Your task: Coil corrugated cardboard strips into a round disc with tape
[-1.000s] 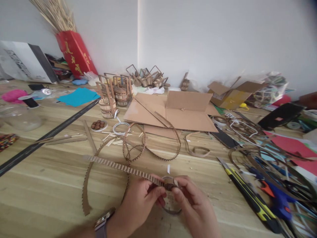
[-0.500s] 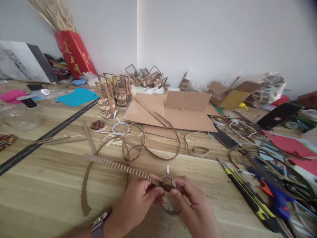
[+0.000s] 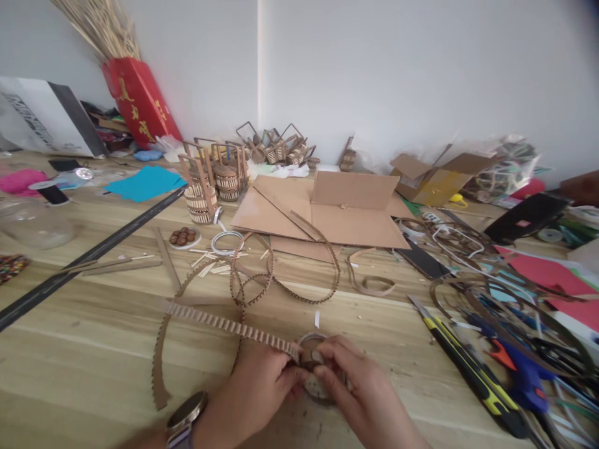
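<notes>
My left hand [image 3: 256, 391] and my right hand [image 3: 360, 393] meet low in the middle of the view over the wooden table [image 3: 84, 349]. Both pinch the near end of a long corrugated cardboard strip [image 3: 224, 324], which is curled into a small ring [image 3: 312, 357] between the fingertips. The strip's free end runs up and left across the table. A watch is on my left wrist. Thin scalloped cardboard strips [image 3: 281, 274] loop just beyond my hands.
A yellow-and-black utility knife [image 3: 463, 362] and a blue tool [image 3: 528, 377] lie at right amid cut strips and coloured paper. Flattened cardboard [image 3: 327, 215] and small woven baskets [image 3: 210, 181] sit behind. A long black ruler [image 3: 88, 255] crosses the left side.
The strip's free end has shifted slightly right and down toward me. My fingers have closed tighter around the curled ring, which now sits lower between my hands.
</notes>
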The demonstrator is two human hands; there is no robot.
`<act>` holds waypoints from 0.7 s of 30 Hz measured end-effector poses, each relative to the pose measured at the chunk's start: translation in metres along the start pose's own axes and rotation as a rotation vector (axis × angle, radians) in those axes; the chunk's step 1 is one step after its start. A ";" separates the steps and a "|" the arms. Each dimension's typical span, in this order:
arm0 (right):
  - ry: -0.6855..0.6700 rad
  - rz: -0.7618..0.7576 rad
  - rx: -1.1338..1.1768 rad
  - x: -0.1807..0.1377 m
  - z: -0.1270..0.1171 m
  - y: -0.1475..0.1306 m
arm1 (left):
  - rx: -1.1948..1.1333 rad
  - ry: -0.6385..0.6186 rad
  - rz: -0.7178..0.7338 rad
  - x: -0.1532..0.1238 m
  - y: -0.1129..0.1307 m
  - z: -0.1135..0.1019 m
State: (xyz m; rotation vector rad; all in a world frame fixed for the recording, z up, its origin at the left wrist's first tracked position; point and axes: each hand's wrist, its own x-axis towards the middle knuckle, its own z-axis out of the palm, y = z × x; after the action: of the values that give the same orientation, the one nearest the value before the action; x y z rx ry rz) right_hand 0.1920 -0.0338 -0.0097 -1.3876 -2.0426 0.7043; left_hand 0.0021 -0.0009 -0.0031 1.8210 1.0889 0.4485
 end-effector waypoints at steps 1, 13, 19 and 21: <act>-0.013 -0.007 -0.014 -0.001 0.000 0.000 | 0.037 -0.002 0.002 -0.001 0.001 0.000; -0.015 -0.063 -0.020 -0.001 -0.007 -0.003 | 0.232 -0.017 0.070 -0.005 0.007 -0.007; 0.012 -0.094 -0.007 -0.001 -0.008 -0.004 | 0.219 -0.044 0.086 -0.007 0.007 -0.008; 0.004 -0.091 -0.018 -0.001 -0.008 -0.004 | 0.229 -0.059 0.094 -0.007 0.006 -0.009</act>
State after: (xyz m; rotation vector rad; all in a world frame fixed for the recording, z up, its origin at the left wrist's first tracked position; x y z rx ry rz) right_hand 0.1959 -0.0355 -0.0017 -1.2961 -2.0992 0.6451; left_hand -0.0051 -0.0032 0.0080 2.0796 1.0516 0.3334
